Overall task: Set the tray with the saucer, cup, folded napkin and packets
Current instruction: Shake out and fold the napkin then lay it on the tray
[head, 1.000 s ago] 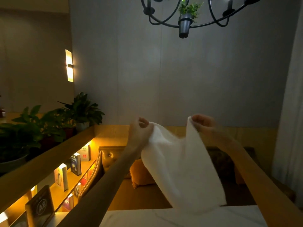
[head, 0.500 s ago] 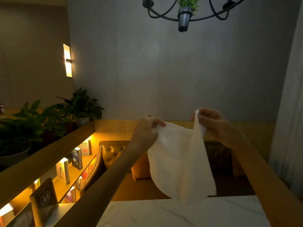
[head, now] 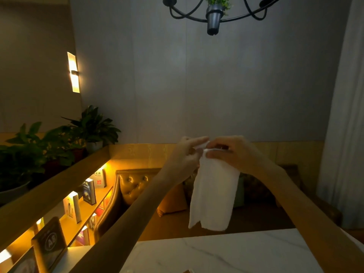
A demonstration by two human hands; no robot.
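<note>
Head view: napkin [head: 213, 196] between both hands.

White napkin [head: 213, 196], doubled lengthwise, hanging vertically in mid-air, top edge pinched together, lower edge loose above the marble surface [head: 226, 251]

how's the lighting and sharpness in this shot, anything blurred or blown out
Head view: dim overall, with warm glow from the wall lamp, which is blown out, and from the lit bookshelf; left hand and right hand slightly motion-smeared where they pinch the napkin; the white napkin stays readable; wide-angle bend shows at the curtain.
</note>
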